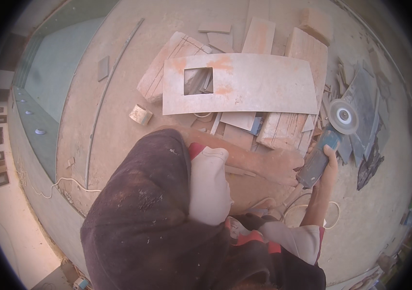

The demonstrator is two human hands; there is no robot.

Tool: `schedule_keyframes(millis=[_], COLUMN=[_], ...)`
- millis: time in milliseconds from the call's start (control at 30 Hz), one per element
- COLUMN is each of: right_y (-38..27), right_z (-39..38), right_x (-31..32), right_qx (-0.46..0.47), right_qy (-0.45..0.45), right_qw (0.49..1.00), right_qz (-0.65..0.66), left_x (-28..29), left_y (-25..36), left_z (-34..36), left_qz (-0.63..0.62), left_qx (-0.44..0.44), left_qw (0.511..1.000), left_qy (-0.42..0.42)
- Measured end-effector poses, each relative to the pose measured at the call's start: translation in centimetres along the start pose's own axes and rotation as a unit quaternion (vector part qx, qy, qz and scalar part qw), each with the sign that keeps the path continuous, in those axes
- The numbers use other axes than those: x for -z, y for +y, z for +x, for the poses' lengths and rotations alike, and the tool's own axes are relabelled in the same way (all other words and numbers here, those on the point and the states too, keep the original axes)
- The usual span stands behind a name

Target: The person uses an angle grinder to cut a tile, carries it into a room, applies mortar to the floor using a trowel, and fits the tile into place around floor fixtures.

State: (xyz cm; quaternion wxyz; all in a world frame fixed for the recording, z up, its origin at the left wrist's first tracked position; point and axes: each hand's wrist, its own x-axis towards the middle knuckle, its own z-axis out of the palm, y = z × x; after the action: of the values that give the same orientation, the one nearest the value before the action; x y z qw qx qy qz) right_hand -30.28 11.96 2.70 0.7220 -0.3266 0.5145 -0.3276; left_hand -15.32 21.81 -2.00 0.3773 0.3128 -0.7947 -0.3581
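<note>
An angle grinder (314, 164) with a dark grey body and blue-green head is held off to my right. Its round disc (344, 116) points away from me, apart from any tile. My right hand (331, 166) is closed around the body, thumb near the blue-green part. My left hand (286, 166) reaches across and closes at the rear end of the grinder; some of its fingers are hidden. In front of me a pale rectangular tile (264, 84) with a square cut-out near its left end rests across two blocks, a left block (153, 79) and a right block (281, 128).
Broken dark slabs (360, 104) and offcuts are heaped at the right. More tile pieces (259, 36) lie beyond the blocks. A small block (140, 114) sits left of the tile. A pale cable (334, 220) loops near my right arm. A long thin strip (104, 94) runs along the left floor.
</note>
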Motion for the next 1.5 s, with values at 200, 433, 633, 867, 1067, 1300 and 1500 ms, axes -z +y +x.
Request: schedule_keyframes(millis=[200, 433, 633, 867, 1067, 1300, 1500], right_y=[-0.2, -0.4, -0.7, -0.8, -1.1, -0.9, -0.6], right_z=[-0.1, 1.1, 1.2, 2.0, 3.7, 5.9, 8.7], right_x=[-1.4, -1.5, 0.7, 1.8, 1.6, 1.6, 0.8], right_qx=[0.002, 0.01, 0.031, 0.011, -0.009, -0.022, -0.065], right_qy=[0.013, -0.013, 0.019, 0.019, -0.018, -0.03, -0.046], right_qw=[1.0, 1.0, 0.999, 1.0, 0.999, 0.998, 0.994], right_qz=[-0.005, -0.022, 0.006, 0.015, 0.035, 0.054, 0.07], left_x=[0.2, 3.9, 14.0, 20.2, 20.4, 20.8, 25.1], left_y=[0.2, -0.8, -8.4, -14.5, -16.2, -10.8, -5.1], left_z=[0.6, 0.1, -6.1, -14.0, -11.6, -11.1, -14.8], left_qz=[-0.011, 0.019, 0.267, -0.211, -0.338, -0.328, -0.267], left_qx=[-0.004, 0.021, 0.372, 0.549, 0.496, 0.461, 0.403], left_qw=[1.0, 0.999, 0.761, 0.655, 0.594, 0.592, 0.631], left_qy=[-0.01, 0.016, 0.459, 0.474, 0.536, 0.574, 0.606])
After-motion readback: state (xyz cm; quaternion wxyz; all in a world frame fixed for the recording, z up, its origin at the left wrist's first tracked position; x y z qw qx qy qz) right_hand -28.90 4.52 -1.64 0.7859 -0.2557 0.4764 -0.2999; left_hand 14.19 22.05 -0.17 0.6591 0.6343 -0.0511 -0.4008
